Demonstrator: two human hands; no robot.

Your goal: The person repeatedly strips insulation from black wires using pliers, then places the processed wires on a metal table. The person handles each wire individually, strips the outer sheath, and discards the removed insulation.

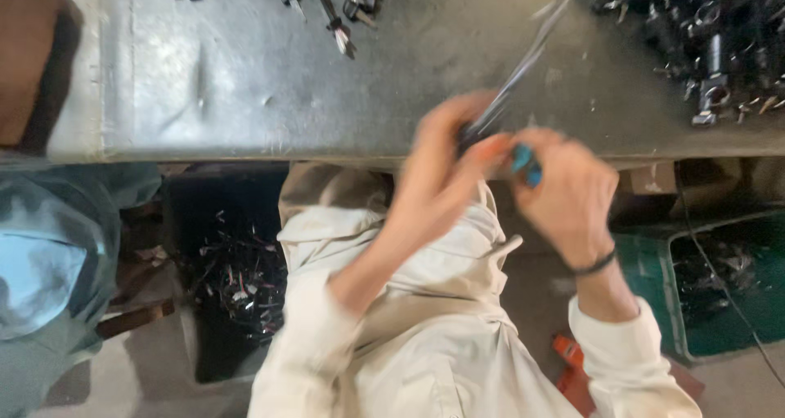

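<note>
Both my hands meet at the near edge of a grey metal workbench [245,83]. My left hand [446,165] pinches the dark end of a long thin grey cable or strip [523,58] that runs up and to the right across the bench. My right hand [568,193] is closed around a small blue-handled tool [525,163], pressed against the same spot. Both hands are motion-blurred. A dark band sits on my right wrist, and I wear cream sleeves.
A heap of dark cable parts with metal ends [703,34] lies at the bench's far right. A few loose connectors [339,26] rest at the far edge. Below are a dark bin of wire scraps [237,279], a green bin [719,279], and another person [49,263] at left.
</note>
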